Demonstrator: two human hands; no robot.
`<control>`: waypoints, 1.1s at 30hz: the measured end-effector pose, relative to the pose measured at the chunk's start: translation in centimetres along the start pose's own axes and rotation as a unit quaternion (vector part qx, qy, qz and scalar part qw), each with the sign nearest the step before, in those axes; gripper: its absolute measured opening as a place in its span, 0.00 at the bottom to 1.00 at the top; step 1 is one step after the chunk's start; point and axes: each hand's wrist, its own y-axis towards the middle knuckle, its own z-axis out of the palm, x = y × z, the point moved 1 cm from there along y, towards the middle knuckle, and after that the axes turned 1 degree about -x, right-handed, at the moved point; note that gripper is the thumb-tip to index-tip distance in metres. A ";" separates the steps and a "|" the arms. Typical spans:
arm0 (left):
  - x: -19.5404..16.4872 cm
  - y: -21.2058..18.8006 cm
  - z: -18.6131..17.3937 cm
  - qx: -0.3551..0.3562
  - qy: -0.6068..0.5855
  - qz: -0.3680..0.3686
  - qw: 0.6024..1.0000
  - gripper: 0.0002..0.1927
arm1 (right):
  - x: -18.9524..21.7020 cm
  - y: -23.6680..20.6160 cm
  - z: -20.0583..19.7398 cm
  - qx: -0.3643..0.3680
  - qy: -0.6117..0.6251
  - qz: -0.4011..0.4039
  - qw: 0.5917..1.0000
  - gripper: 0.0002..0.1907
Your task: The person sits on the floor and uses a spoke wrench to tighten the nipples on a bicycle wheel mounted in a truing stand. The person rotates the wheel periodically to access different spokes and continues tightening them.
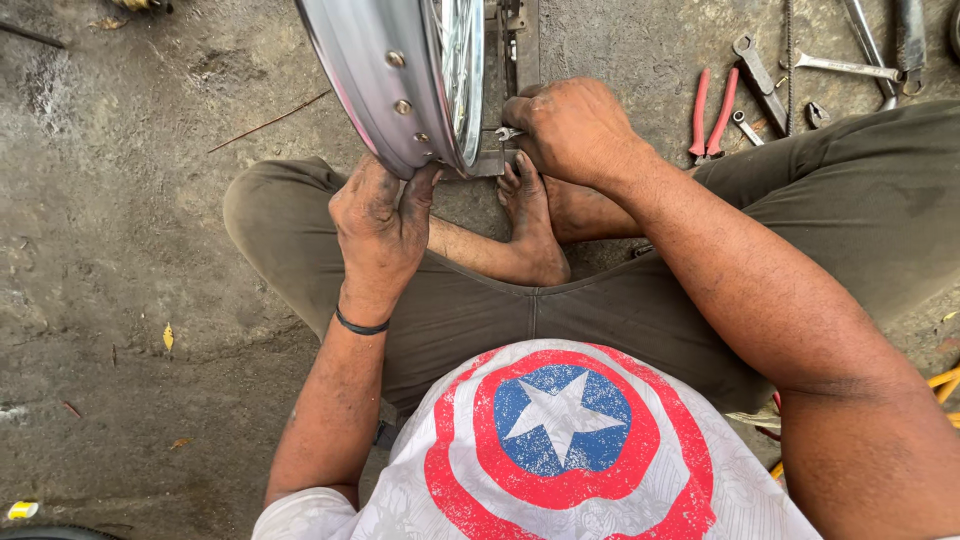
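A shiny chrome wheel rim with spokes stands upright in a metal stand on the concrete floor. My left hand, greasy, grips the rim's lower edge from below. My right hand is closed around a small spanner held against the rim, close to the spokes. I sit cross-legged with a bare foot just under the right hand.
Red-handled pliers lie on the floor to the right, with several spanners and wrenches beyond them. A thin rod lies on the floor at the left. Yellow tubing shows at the right edge.
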 end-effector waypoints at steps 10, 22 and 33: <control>2.7 -0.6 -0.1 -0.046 -0.092 -0.150 0.983 0.07 | -0.2 -1.0 -2.9 -0.061 0.002 0.041 0.997 0.14; 1.9 -0.4 0.9 -0.010 -0.124 -0.084 0.989 0.14 | 5.0 0.1 -9.7 -0.201 0.225 -0.098 0.948 0.10; -0.6 1.4 -0.1 0.002 -0.316 -0.160 0.935 0.09 | 6.6 1.5 -11.3 -0.214 0.115 -0.116 0.963 0.10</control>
